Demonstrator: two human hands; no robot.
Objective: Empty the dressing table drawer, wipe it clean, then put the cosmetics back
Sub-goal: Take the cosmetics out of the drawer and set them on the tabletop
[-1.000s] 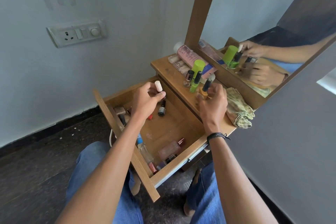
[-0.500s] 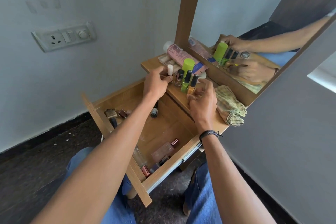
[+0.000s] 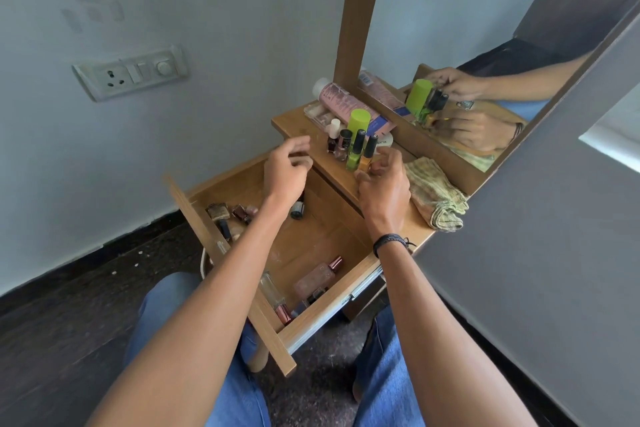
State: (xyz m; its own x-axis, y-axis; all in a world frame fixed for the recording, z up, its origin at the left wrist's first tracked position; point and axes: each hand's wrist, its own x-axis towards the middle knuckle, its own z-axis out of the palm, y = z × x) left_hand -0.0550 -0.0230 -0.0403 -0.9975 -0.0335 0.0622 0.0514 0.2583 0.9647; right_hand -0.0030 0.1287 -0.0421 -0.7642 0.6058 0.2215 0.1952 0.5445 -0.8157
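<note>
The wooden drawer [image 3: 207, 222] is pulled out and holds a pink perfume bottle [image 3: 313, 279], a clear bottle [image 3: 273, 290] and several small bottles at its far corner [image 3: 231, 213]. On the dressing table top [image 3: 294, 122] a row of small bottles stands: a white-capped one [image 3: 333, 136], a pinkish one [image 3: 344, 146], a green one [image 3: 355, 153] and an orange one [image 3: 367, 155]. My left hand [image 3: 288, 168] hovers over the drawer's back, fingers loosely curled, holding nothing. My right hand [image 3: 382, 184] is just in front of the orange bottle, fingers relaxed around empty air.
A folded greenish cloth [image 3: 434, 199] lies on the table top to the right of my right hand. A green-capped bottle [image 3: 358, 118] and a pink tube [image 3: 341, 103] lie behind the row, against the mirror [image 3: 485, 28]. A wall socket [image 3: 131, 71] is at left.
My left hand carried the white-capped bottle from above the drawer to the table top, set it at the row's left end and drew back. My right hand let go of the orange bottle.
</note>
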